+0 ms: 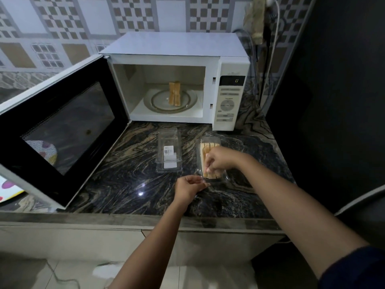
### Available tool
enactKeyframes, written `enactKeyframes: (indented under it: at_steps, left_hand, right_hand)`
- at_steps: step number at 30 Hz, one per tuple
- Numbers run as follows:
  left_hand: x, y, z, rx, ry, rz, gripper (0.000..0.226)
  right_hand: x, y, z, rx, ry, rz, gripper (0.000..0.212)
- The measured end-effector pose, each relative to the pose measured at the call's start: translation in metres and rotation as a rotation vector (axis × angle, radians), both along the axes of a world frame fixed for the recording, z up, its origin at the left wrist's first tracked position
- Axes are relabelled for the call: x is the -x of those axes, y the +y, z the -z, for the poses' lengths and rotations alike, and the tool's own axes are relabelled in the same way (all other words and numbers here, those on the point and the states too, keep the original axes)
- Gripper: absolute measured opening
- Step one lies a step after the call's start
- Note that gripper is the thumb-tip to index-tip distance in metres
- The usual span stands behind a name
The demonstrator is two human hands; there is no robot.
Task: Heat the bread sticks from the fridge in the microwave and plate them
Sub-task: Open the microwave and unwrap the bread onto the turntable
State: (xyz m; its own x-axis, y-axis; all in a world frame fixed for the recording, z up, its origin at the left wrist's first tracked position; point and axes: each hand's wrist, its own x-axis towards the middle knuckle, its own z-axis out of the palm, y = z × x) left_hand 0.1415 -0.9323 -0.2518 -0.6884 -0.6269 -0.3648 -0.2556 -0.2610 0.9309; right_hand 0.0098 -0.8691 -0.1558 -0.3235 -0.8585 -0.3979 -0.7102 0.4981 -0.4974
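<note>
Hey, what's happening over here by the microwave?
A person is loading bread sticks into the microwave. The left hand holds the near edge of a clear plastic container on the counter, while the right hand pinches one of the bread sticks in it. Two more sticks already lie on a plate inside the microwave, whose door stands wide open. The container's lid lies beside it on the counter.

Open microwave door (62, 126) blocks L side; cavity mouth (162, 77) open; clear lid (169, 151) on counter (116, 180) betw.
</note>
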Motion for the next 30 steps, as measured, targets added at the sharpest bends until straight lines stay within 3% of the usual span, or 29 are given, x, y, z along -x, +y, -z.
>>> enactKeyframes:
  at_steps: [6,13,19,23,25,30]
  left_hand:
    - [-0.005,0.003,-0.004,-0.029,-0.012,-0.028,0.017]
    - [-0.004,0.006,-0.013,-0.033,-0.072,-0.011,0.027]
    - [0.000,0.009,-0.017,-0.156,-0.089,-0.070,0.011]
    - [0.004,0.010,-0.021,-0.320,-0.051,-0.126,0.011]
    - [0.006,0.010,-0.024,-0.390,-0.046,-0.150,0.010]
    - [0.009,0.010,-0.025,-0.479,-0.021,-0.199,0.009]
  right_hand:
    - [0.007,0.006,-0.031,0.225,0.074,0.063,0.011]
    - [0.017,0.015,-0.034,0.610,0.401,0.280,0.017]
    - [0.007,0.018,-0.022,0.742,0.573,0.167,0.014]
    - [0.003,0.015,-0.011,0.666,0.507,0.165,0.010]
    - [0.002,0.010,-0.004,0.546,0.457,0.284,0.016]
    - [-0.008,-0.004,0.017,0.273,0.156,0.620,0.056]
